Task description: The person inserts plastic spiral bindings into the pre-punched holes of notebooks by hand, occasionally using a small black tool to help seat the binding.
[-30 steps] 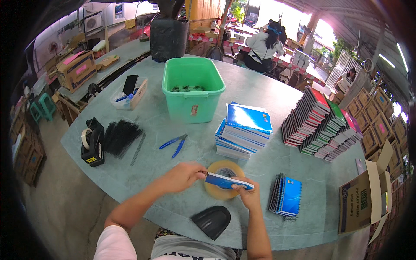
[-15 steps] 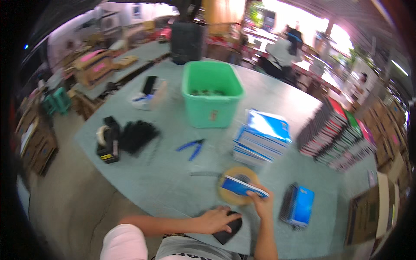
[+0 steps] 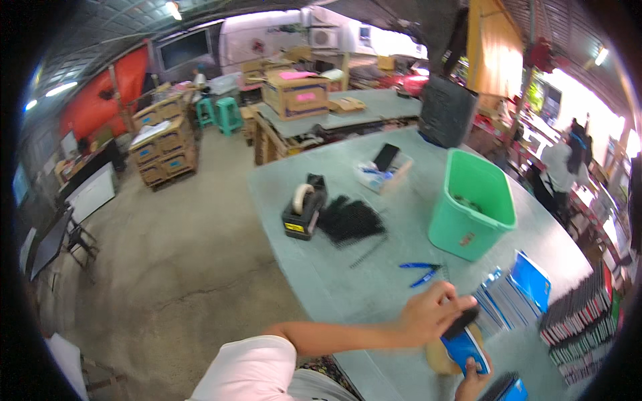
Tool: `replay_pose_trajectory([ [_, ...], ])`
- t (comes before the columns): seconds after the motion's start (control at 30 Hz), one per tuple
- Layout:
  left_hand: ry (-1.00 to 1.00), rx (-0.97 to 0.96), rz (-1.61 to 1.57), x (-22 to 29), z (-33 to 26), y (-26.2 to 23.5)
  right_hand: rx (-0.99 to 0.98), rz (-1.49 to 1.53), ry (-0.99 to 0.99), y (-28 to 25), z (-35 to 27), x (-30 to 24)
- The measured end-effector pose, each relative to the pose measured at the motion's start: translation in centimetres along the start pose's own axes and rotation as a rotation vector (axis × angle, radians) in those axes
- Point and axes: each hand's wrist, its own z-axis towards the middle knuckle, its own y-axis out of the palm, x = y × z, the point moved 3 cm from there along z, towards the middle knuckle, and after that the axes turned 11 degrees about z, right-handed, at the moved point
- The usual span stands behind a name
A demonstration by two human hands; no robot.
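Observation:
My left hand [image 3: 436, 317] is closed with a dark, flat black piece [image 3: 461, 322] at its fingers; its exact kind does not show. That piece sits against the upper end of a small blue-covered notebook [image 3: 464, 353], which my right hand [image 3: 473, 382] grips by its lower end. Partly hidden beneath the notebook is a roll of yellowish tape [image 3: 438, 357] on the table. Blue-handled pliers [image 3: 421, 273] lie beyond my left hand. A stack of blue notebooks [image 3: 511, 294] stands to the right, and spiral-bound blue notebooks [image 3: 511, 389] lie near my right hand.
On the table [image 3: 348, 287] are a green bin [image 3: 471, 227], a tape dispenser [image 3: 304, 207], black binding coils [image 3: 351, 220] and a small tray [image 3: 384, 172]. Dark notebook stacks [image 3: 582, 307] stand at the right. Cartons [image 3: 297, 97] rest on another table; a person [image 3: 562, 164] is far right.
The view has swung left. My left hand has lifted the black piece from the table's near edge to the blue notebook's end. My right hand still grips the notebook, now tilted more steeply.

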Motion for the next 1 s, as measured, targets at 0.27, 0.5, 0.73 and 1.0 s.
replay_pose_trajectory([
  [0.27,-0.037,0.035,0.079,-1.0,0.9,-1.3,-0.019,-0.060,0.128,2.1,-0.4,-1.1],
  [0.5,0.002,-0.062,0.055,0.0,1.1,0.5,-0.033,0.061,0.230,2.5,-0.6,-2.3],
  [0.73,0.132,-0.279,-0.018,1.2,0.6,2.2,-0.094,0.090,0.126,2.9,-0.7,-2.6],
  [1.0,0.172,-0.247,-0.025,2.6,1.4,2.4,-0.170,-0.016,0.175,2.6,-0.2,-3.0],
])
